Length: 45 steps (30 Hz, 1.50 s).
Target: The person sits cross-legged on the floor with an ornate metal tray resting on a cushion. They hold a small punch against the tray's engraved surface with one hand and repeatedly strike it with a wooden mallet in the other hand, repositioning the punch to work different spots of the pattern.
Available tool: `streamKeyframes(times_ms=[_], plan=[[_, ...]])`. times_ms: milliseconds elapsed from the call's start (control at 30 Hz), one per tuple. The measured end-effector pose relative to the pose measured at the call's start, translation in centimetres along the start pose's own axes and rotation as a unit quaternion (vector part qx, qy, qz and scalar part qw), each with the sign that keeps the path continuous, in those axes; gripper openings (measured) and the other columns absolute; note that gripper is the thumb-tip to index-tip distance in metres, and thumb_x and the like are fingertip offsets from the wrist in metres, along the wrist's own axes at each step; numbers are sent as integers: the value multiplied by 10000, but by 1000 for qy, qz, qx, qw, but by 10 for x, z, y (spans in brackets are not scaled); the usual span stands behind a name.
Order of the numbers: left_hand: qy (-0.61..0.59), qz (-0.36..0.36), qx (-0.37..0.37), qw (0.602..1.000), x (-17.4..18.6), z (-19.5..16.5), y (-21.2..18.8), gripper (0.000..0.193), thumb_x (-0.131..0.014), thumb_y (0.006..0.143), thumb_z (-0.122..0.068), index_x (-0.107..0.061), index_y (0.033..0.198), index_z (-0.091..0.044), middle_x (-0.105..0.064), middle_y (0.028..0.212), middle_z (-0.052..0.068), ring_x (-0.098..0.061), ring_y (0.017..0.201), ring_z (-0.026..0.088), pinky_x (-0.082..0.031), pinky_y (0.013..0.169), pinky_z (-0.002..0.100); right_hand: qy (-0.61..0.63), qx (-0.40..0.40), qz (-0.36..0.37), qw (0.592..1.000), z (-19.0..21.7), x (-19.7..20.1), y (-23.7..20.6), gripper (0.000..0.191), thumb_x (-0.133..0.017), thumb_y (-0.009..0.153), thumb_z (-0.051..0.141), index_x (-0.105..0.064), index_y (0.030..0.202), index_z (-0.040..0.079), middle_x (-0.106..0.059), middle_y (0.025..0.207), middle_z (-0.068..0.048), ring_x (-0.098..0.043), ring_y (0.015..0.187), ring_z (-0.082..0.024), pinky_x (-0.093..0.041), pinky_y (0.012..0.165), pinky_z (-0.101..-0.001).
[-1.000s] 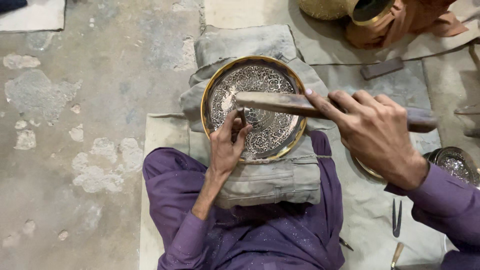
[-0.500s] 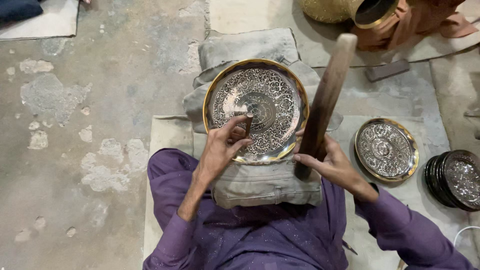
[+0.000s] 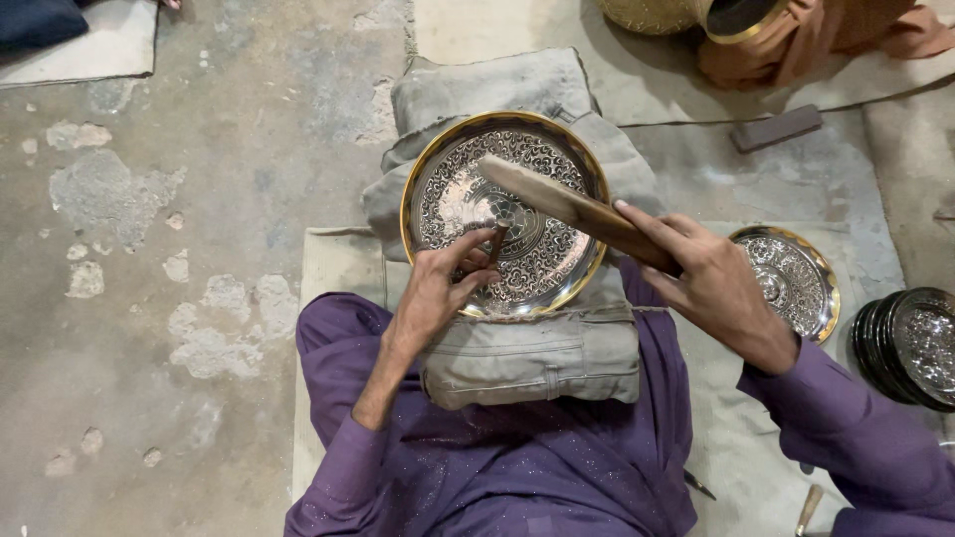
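Observation:
A round engraved metal plate (image 3: 542,264) with a gold rim rests on a grey cloth cushion (image 3: 537,353) over my lap. My left hand (image 3: 438,290) pinches a small dark punch (image 3: 496,242) whose tip stands on the plate's middle. In my right hand (image 3: 708,283) is a flat wooden stick (image 3: 567,207); its far end lies over the plate just above the punch. Purple sleeves cover both my arms.
A smaller engraved plate (image 3: 796,278) lies on the mat to the right, beside a stack of dark plates (image 3: 915,348). A dark block (image 3: 776,127) and orange cloth (image 3: 796,40) lie at the back right. Patchy concrete floor (image 3: 149,249) spreads to the left.
The wooden stick was raised nearly upright half a second ago and has swung down over the punch. My left hand has stayed on the plate.

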State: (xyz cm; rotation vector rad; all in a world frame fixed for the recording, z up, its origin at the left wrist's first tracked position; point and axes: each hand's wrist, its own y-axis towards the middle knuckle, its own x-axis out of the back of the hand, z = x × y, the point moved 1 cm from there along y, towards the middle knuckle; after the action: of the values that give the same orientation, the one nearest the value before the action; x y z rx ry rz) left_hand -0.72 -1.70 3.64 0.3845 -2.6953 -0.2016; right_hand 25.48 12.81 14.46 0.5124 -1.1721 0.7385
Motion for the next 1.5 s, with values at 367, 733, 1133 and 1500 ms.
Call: streamKeyframes(times_ms=[367,733,1133,1500], plan=[[4,-1,4,1000,-3,3,-3,506,-754,884,-110,-607,1368,-111,-798,983,123,-799,885,200,-654,753,342,5,121,-91,988,2,3,4,767,-684,809,30,-479,1529,193,-663,1298,-124,-701,1017,-292,-579,879,-392],[21,-3,5,1000,-5,3,-1,505,-762,869,-105,-615,1352,-88,-800,1000,135,-800,915,218,-647,791,349,-1,152,-93,984,-7,-8,6,797,-696,792,73,-450,1540,200,-648,1311,-140,-686,1030,-291,-584,843,-401],[0,-8,8,1000,0,-8,-5,489,-759,874,-113,-612,1340,-87,-800,966,127,-800,901,204,-644,776,339,14,77,-65,995,-13,-13,4,753,-677,840,73,-449,1542,219,-654,1313,-111,-699,927,-246,-604,814,-350],[38,-30,-9,999,-11,19,-8,425,-713,954,-123,-577,1356,-125,-805,945,101,-800,798,199,-673,677,319,-95,85,-63,990,-9,0,-4,782,-693,789,67,-498,1529,230,-693,1201,-57,-708,843,-227,-593,746,-369]])
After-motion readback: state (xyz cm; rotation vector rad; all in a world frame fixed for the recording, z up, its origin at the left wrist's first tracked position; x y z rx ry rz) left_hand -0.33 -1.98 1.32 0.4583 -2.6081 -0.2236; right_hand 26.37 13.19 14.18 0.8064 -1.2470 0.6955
